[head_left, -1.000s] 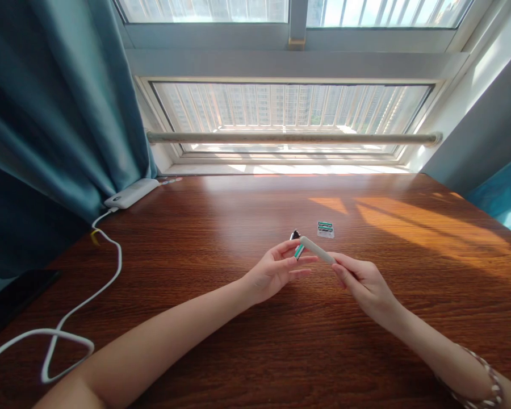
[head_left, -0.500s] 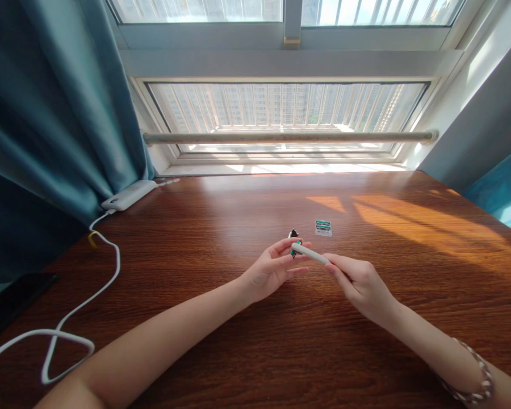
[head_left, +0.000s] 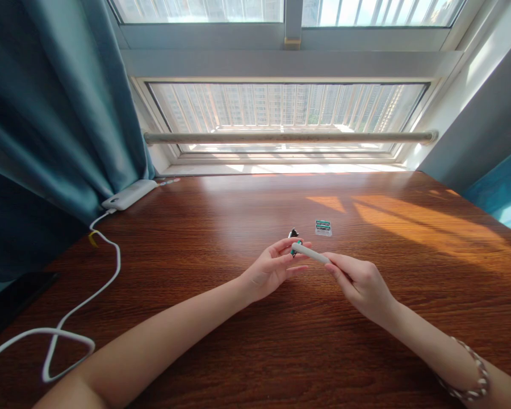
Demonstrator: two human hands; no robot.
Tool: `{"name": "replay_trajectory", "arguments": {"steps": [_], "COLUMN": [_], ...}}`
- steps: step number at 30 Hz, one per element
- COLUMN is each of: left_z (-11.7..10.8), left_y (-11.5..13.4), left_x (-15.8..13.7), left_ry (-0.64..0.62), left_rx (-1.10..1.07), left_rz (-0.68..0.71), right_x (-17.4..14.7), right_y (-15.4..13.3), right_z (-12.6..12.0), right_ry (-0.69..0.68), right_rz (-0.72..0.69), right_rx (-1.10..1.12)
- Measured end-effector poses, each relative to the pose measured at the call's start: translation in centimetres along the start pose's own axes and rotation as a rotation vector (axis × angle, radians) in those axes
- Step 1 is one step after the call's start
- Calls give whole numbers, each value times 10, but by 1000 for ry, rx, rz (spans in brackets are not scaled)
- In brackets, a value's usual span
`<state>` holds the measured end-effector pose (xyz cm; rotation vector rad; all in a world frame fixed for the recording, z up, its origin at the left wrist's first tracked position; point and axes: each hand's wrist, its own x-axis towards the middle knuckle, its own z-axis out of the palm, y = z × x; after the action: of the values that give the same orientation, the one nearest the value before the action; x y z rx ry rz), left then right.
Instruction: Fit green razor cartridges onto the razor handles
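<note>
Between the thumb and fingers of my left hand [head_left: 269,270] is a small green and black razor head [head_left: 294,250]; its other fingers are spread. A slim white stick [head_left: 313,254] with a rounded end is pinched in my right hand [head_left: 363,286]. The stick slants up to the left, and its tip overlaps the razor head; I cannot tell which kind of tool it is. Just beyond my left fingertips shows a dark, shiny piece [head_left: 293,233], partly hidden. Past the stick, a clear pack of green and black razor cartridges [head_left: 323,228] lies on the wooden table [head_left: 221,227].
At the back left sits a white power bank or adapter [head_left: 130,195], its white cable [head_left: 118,261] looping down the table's left side. A dark flat device [head_left: 21,301] rests at the left edge. Blue curtain [head_left: 68,102] and window rail [head_left: 289,137] border the table.
</note>
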<state>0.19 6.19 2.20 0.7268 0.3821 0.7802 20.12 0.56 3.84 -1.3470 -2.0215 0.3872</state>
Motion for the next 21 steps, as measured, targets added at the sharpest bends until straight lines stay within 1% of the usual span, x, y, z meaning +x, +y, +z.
{"name": "replay_trajectory", "arguments": {"steps": [3,4,6,8,11,12,16,19,21], "left_z": [-1,-1,-1,-1,0,0,1,2,2], "left_y": [-1,-1,-1,0,0,0,0,0,1], "left_x": [0,0,0,1,1,1,0,0,0], "left_ry": [-4,-7,-10,-10,-11,-10,-2,1,4], "left_rx": [-2,-2,3,5,-5,-7,-3,-16,-21], "left_rz": [10,12,15,12,7,6,6,-3,-10], "right_x": [-1,-1,-1,-1,-1,-1,-1,-1,0], "right_y": [0,0,0,1,1,1,-1,-4,-6], "right_z": [0,0,1,1,2,1,0,0,-1], "right_ry": [48,51,20,2,43,46,-11,11,-9], "right_rz": [55,53,18,16,94,101,18,74,94], "right_rx": [-44,-39,-23,-39,-74,-62,15,-9,18]}}
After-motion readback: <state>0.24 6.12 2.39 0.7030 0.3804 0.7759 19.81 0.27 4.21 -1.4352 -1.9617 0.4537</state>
